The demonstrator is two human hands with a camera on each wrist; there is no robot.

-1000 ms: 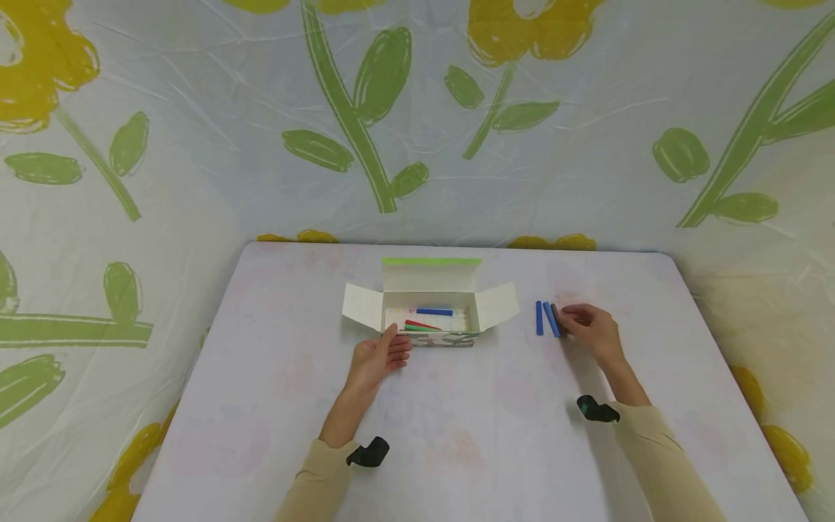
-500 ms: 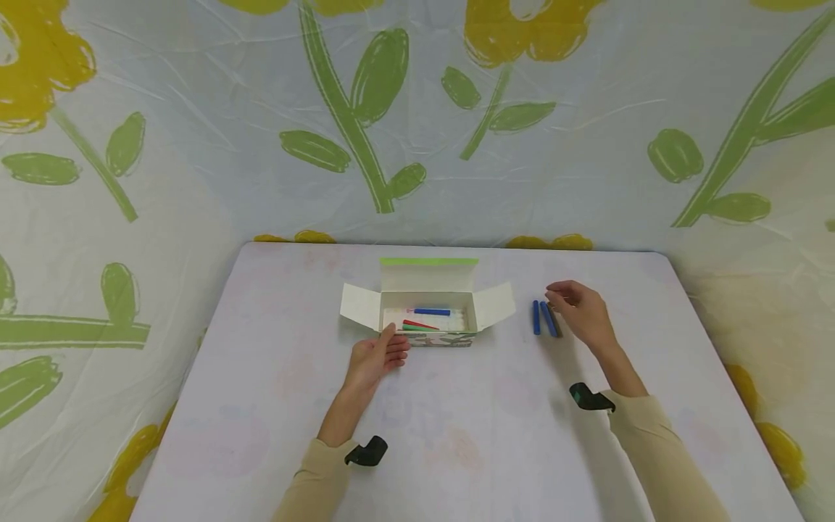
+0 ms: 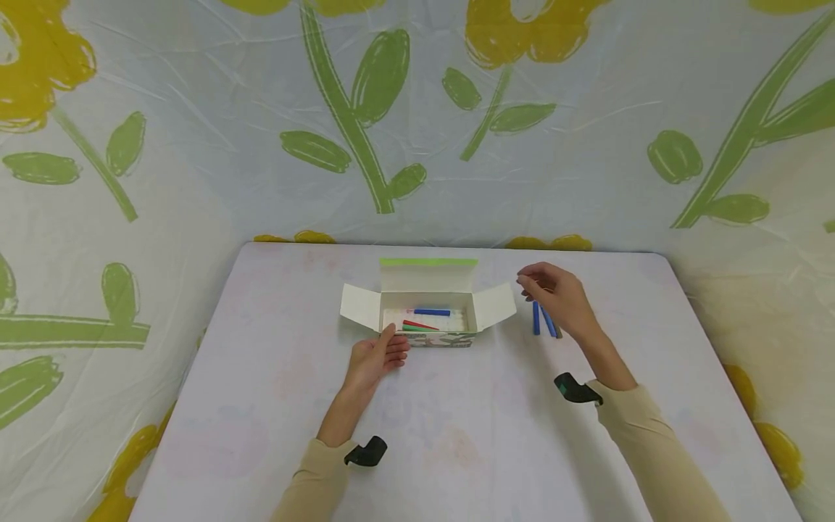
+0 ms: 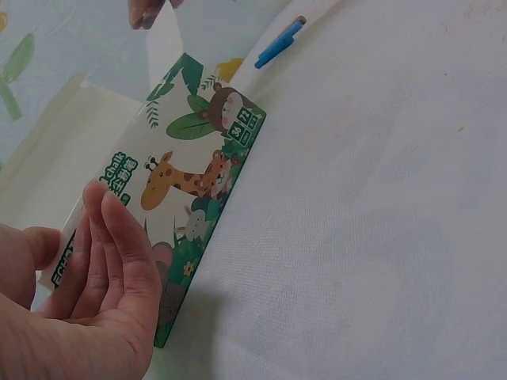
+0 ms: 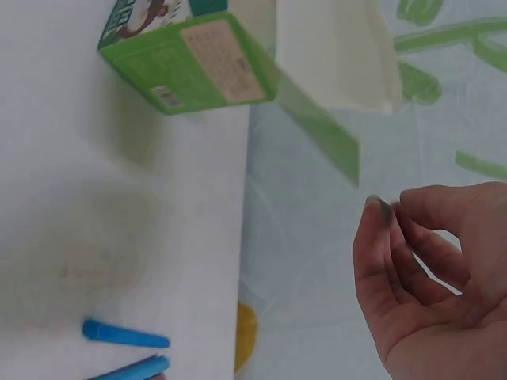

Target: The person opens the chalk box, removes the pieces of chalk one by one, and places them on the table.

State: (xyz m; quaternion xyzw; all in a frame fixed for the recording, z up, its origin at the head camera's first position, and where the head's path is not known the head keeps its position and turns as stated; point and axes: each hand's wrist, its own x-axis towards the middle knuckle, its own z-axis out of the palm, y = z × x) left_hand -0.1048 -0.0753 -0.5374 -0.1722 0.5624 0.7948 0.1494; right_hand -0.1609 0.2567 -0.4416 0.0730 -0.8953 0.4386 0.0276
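Note:
A small open cardboard box (image 3: pixel 443 338) with cartoon animals on its front (image 4: pixel 190 182) stands mid-table, flaps spread. Inside lie a blue stick (image 3: pixel 432 312), a red stick (image 3: pixel 420 324) and a green stick (image 3: pixel 414 328). My left hand (image 3: pixel 378 357) rests against the box's front left corner, its fingers (image 4: pixel 119 245) straight. My right hand (image 3: pixel 554 293) hovers above the table by the box's right flap, fingers (image 5: pixel 380 253) loosely curled and holding nothing. Below it lie two blue sticks (image 3: pixel 536 317) (image 5: pixel 127 334) side by side, with a grey one partly hidden behind the hand.
The pale table (image 3: pixel 457 435) has rounded far corners and ends near the floral sheet (image 3: pixel 417 145) hung behind and beside it. A black camera mount sits on each wrist (image 3: pixel 368 451) (image 3: pixel 575 390). Bare tabletop stretches in front of the box.
My right hand has lifted off the sticks on the table and moved up and left towards the box's right flap. The left hand and box have stayed put.

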